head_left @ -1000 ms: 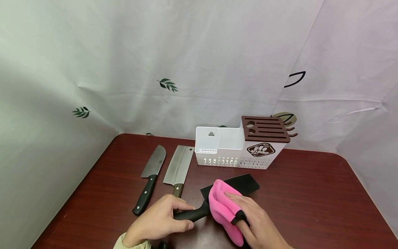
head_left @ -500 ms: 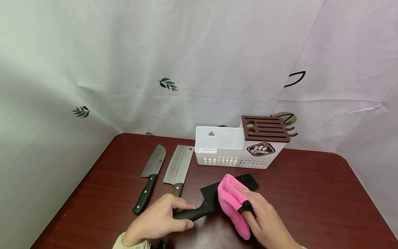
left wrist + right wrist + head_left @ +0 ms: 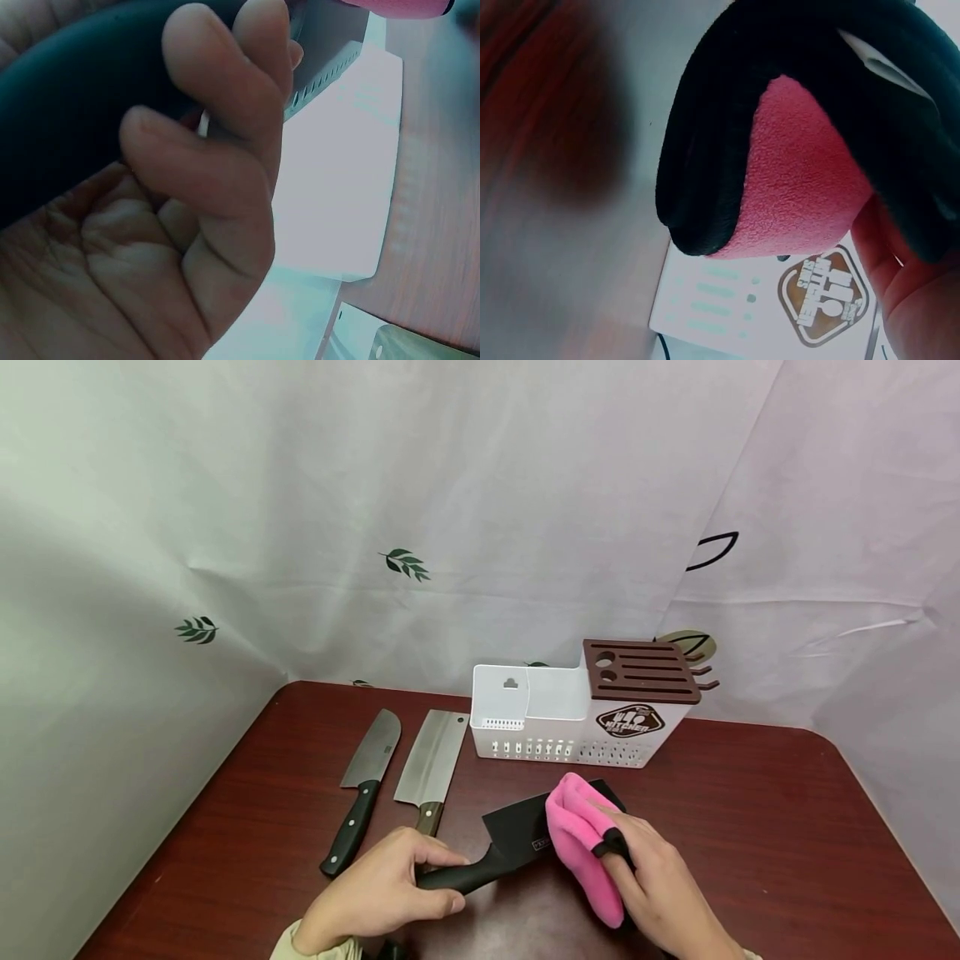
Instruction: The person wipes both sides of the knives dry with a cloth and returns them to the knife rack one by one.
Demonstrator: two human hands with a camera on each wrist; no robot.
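My left hand (image 3: 382, 887) grips the black handle of a black-bladed cleaver (image 3: 513, 828), its fingers curled under the handle (image 3: 82, 94) in the left wrist view. The blade points to the far right, close over the table, and a small pale mark shows on it. My right hand (image 3: 663, 889) holds a folded pink cloth (image 3: 581, 839) with black edging against the blade's outer half, hiding much of it. In the right wrist view the folded cloth (image 3: 802, 172) fills the upper middle, with only part of the hand visible.
A black-handled knife (image 3: 362, 797) and a steel cleaver with a brown handle (image 3: 435, 760) lie left of the hands. Behind the black cleaver stands a white perforated knife holder (image 3: 525, 747) with a brown slotted top (image 3: 641, 672) and side hooks. A curtain hangs behind the table (image 3: 765, 827).
My right hand has slid the pink cloth rightward along the blade toward its tip, uncovering the part near the handle and the pale mark. The left hand and cleaver have barely moved.
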